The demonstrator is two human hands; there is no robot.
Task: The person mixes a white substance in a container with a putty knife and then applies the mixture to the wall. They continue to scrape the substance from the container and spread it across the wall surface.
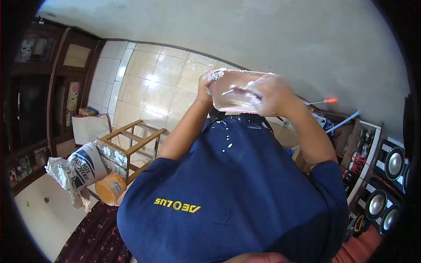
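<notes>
A shallow rectangular tray [226, 105], pinkish inside with white smears, is held up in front of my chest. My left hand [208, 85], spattered with white paste, is closed on its left end. At the right side of the tray, my right hand [274, 96] is blurred by motion. Its fingers are closed round a tool [240, 92] that is coated in white and lies across the inside of the tray; the blur hides what kind it is. White drops speckle my dark blue shirt [228, 175].
At the left are a wooden stool [140, 142], an adhesive bag [85, 164], an orange bucket [110, 188] and a dark cabinet [57, 83]. A grey wall [263, 35] runs ahead. Shelves with small items [357, 153] and speakers [394, 162] stand at the right.
</notes>
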